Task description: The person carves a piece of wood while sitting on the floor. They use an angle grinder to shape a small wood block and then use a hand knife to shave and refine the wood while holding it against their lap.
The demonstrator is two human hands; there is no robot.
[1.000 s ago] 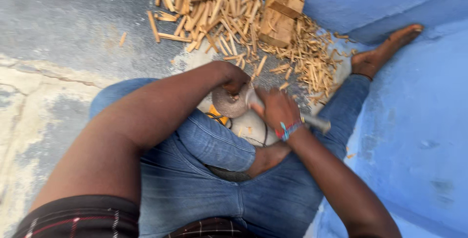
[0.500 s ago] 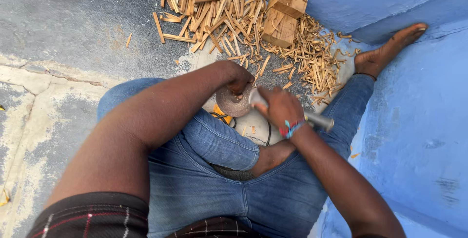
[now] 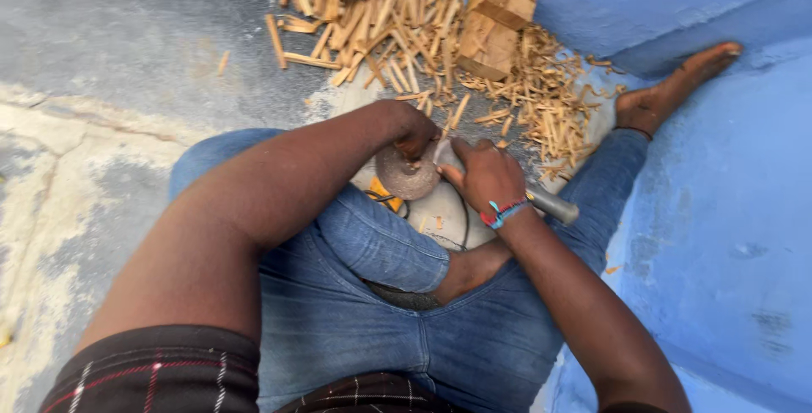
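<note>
Disc [image 3: 408, 173] round, brown, under left hand [image 3: 412, 129] fingers | right hand [image 3: 484, 178] fingers wrapped around grey tool handle [image 3: 550, 205]

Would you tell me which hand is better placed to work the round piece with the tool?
Probably the right hand: its fingers grip the grey-handled tool, while the left hand steadies the round brown piece.
</note>
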